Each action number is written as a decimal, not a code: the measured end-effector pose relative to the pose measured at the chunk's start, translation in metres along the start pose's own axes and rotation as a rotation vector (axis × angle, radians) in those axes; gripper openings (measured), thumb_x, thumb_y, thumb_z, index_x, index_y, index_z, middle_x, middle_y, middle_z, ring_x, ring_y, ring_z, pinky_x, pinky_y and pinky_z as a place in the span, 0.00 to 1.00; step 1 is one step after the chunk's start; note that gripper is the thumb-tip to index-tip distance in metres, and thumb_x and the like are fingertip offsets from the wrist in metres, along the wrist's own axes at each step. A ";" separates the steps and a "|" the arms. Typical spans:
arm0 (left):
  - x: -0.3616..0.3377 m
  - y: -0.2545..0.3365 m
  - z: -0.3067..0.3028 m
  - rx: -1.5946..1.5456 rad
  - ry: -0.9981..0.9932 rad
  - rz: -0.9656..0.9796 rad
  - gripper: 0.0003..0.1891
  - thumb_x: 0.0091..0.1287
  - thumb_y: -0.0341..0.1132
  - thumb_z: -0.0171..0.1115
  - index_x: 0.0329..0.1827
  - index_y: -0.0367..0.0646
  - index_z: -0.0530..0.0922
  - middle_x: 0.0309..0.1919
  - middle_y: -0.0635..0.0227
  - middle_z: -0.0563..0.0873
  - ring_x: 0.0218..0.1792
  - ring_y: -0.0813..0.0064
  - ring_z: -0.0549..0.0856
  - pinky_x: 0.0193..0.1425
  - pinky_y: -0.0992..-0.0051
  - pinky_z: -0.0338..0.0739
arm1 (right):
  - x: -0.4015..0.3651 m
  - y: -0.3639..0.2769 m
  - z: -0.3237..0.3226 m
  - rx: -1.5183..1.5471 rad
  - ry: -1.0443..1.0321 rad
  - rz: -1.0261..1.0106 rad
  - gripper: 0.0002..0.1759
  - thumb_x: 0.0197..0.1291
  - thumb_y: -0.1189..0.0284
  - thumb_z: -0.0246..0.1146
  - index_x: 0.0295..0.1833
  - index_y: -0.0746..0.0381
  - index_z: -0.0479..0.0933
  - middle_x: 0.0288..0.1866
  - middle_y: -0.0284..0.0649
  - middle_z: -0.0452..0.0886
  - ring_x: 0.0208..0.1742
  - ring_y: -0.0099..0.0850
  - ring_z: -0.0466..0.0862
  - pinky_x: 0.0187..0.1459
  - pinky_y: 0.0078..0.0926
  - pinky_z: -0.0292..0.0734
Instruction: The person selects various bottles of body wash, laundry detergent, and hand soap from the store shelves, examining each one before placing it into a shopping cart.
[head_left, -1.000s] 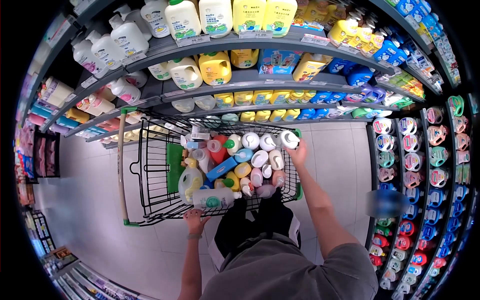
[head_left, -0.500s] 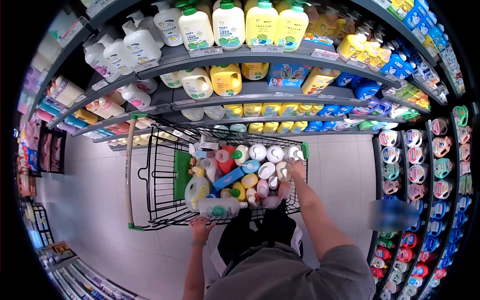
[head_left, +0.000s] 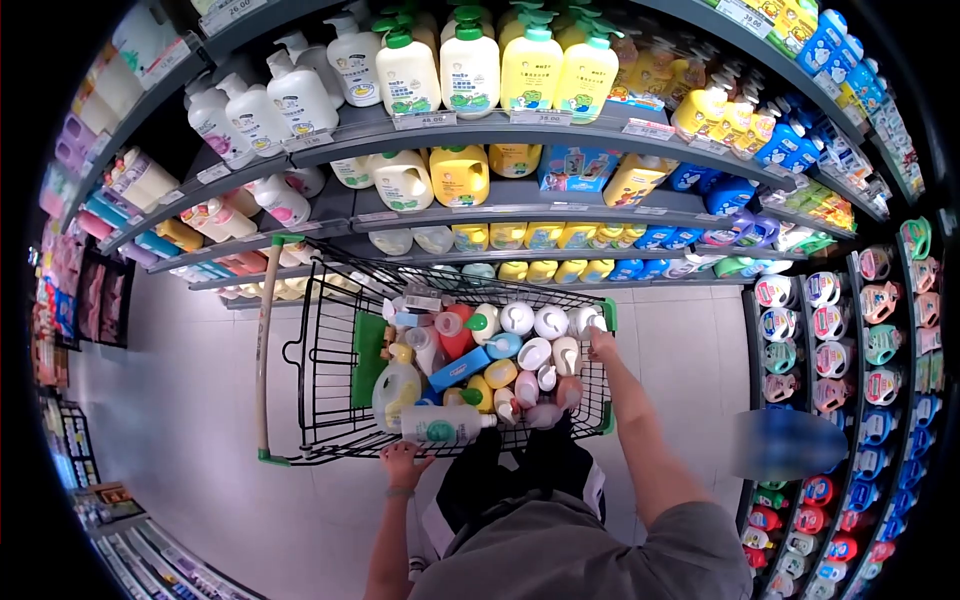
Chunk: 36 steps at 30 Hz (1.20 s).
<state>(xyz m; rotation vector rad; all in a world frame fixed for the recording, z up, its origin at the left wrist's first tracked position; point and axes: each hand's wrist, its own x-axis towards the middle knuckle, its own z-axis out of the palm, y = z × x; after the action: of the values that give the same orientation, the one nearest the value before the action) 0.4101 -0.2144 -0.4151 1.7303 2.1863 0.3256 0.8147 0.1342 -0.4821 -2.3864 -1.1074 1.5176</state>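
Note:
A black wire shopping cart with green corners stands sideways in front of me, filled with bottles and boxes. My left hand is curled over its near rim, below a clear bottle with a green label. My right hand is closed at the cart's right end rim, right beside a white bottle standing in that corner. Part of its fingers are hidden. Among the load are a blue box, a red bottle and several white pump bottles. A large clear jug sits near a green panel.
Beyond the cart, a curved-looking shelf carries white and yellow pump bottles. On the right, a shelf rack holds several columns of detergent bottles. A blurred blue patch overlaps that rack. Pale floor tiles lie to the left.
The shelves appear slightly lower in view and the cart sits a little further right. My right hand has shifted from over the corner white bottle to the end rim. My left hand stays on the rim.

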 end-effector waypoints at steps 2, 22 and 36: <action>0.001 -0.002 -0.004 -0.023 -0.062 0.028 0.15 0.48 0.52 0.66 0.24 0.50 0.79 0.35 0.75 0.79 0.44 0.70 0.73 0.53 0.61 0.57 | 0.002 -0.005 -0.016 0.020 -0.029 -0.039 0.34 0.56 0.48 0.53 0.47 0.72 0.71 0.29 0.48 0.79 0.20 0.34 0.80 0.18 0.30 0.76; -0.004 -0.003 0.003 0.114 -0.062 0.004 0.19 0.47 0.57 0.63 0.23 0.50 0.80 0.35 0.76 0.78 0.45 0.69 0.72 0.53 0.60 0.58 | -0.278 -0.504 0.009 0.000 0.357 -1.703 0.54 0.40 0.58 0.71 0.66 0.72 0.51 0.61 0.60 0.64 0.63 0.48 0.66 0.62 0.33 0.62; -0.006 -0.004 0.010 0.096 0.001 0.013 0.19 0.46 0.57 0.65 0.17 0.50 0.77 0.33 0.76 0.78 0.44 0.69 0.72 0.52 0.60 0.57 | -0.262 -0.509 0.066 0.154 0.648 -1.532 0.36 0.26 0.75 0.76 0.47 0.66 0.68 0.48 0.47 0.65 0.49 0.45 0.72 0.50 0.33 0.71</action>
<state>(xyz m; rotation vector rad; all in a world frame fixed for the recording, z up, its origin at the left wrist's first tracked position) 0.4114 -0.2218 -0.4250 1.7952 2.2256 0.2277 0.4336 0.3235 -0.0925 -0.9992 -1.7372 0.2352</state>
